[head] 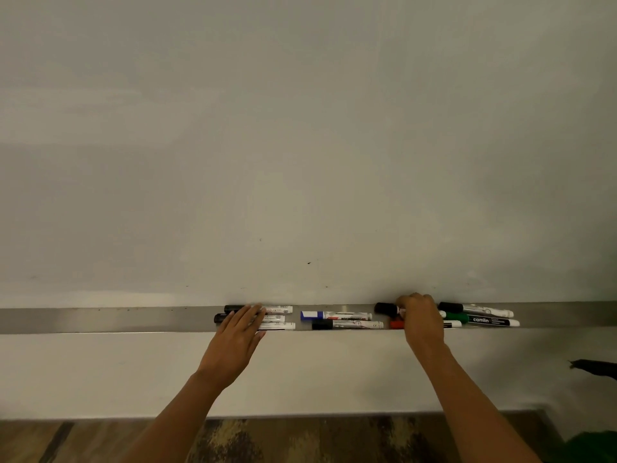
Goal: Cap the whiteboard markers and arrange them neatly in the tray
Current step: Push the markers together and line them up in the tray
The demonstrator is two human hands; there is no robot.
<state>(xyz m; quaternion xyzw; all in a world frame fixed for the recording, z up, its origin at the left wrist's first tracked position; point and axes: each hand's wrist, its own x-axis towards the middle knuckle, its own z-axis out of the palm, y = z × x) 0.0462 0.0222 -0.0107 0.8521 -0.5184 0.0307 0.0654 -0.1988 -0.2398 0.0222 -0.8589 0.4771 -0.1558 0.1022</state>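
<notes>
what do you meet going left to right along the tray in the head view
left hand → blue marker → right hand, gripping a black-capped marker → green marker

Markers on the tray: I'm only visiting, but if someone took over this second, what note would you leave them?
Left hand: flat, fingers resting on the left group of markers.
Right hand: grips a black-capped marker beside a red-capped marker.
Middle pair and right group lie in the tray.
Done: caps in view are on.
To do: line up the right-hand markers; what the hands hide is unchecked.
</notes>
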